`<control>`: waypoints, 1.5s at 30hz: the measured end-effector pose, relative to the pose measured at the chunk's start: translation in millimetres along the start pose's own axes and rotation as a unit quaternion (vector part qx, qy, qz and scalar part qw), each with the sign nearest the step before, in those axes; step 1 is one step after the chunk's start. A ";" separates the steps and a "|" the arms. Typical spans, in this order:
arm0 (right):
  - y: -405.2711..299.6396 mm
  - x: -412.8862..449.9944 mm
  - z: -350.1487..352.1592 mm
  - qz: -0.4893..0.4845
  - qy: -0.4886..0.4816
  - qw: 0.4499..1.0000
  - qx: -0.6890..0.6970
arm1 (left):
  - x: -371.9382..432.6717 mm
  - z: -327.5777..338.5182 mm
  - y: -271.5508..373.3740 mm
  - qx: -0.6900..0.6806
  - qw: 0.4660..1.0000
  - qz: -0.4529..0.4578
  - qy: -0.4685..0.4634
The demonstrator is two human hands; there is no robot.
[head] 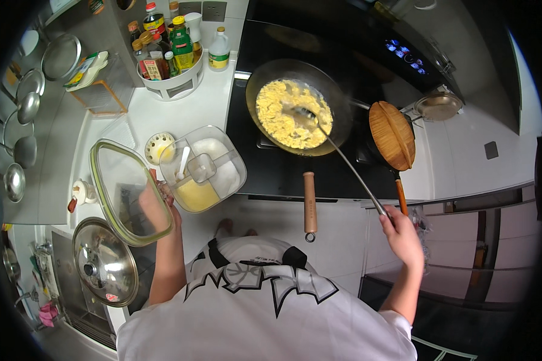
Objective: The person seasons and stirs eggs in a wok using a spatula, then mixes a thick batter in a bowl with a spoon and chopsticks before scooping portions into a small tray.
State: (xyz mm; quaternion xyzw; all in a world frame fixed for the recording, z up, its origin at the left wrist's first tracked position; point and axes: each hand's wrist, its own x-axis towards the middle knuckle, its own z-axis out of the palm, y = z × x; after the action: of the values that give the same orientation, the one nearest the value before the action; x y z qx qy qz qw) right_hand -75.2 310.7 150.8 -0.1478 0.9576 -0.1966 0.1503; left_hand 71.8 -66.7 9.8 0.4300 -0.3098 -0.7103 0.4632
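Observation:
My right hand point(403, 237) grips the end of a long metal ladle point(359, 175), whose head lies among the scrambled eggs point(275, 128) and liquid in a wok point(341, 122) on the black stove. At the left, my left hand point(158, 203) is seen partly through a clear lid with a green seal point(100, 173), which it holds tilted up. Beside that hand is a clear divided seasoning container point(240, 182), uncovered, with white and yellow granules and a small white spoon point(183, 161) inside. A patterned bowl point(147, 149) with yellow residue sits behind it.
A pan with a wooden lid point(390, 135) stands right of the wok. The wok's wooden handle point(310, 203) juts over the stove's front edge. Bottles fill a white rack point(171, 85) at the back left. A domed metal lid point(106, 261) lies near the sink point(79, 289).

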 end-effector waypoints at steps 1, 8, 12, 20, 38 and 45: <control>-0.1 -7.3 -10.0 -0.002 -0.007 1.000 -0.012 | 1.5 -0.4 -1.0 -0.001 1.000 -0.002 -0.001; -16.2 -5.6 -8.8 -0.011 -0.045 0.992 -0.116 | 13.5 -14.6 -12.3 -0.038 0.999 0.010 -0.037; -4.3 22.4 27.3 -0.033 -0.023 0.991 -0.124 | 4.1 -3.5 -2.7 -0.018 1.000 0.015 -0.011; 6.1 75.8 83.9 -0.050 0.036 0.992 -0.106 | 3.4 -13.3 3.4 -0.014 1.000 0.011 0.012; 22.6 84.5 53.3 0.168 -0.133 0.950 0.229 | 11.8 -26.0 -0.7 -0.021 0.999 0.003 0.025; 45.0 75.5 57.0 0.274 -0.363 0.596 0.661 | 6.6 -15.5 -1.3 -0.024 0.999 -0.011 0.025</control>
State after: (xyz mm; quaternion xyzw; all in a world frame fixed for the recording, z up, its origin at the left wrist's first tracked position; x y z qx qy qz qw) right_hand -134.4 305.5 64.5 0.2026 0.4269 -0.6556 0.5890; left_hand 83.9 -73.0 -0.3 0.4398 -0.2758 -0.7114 0.4737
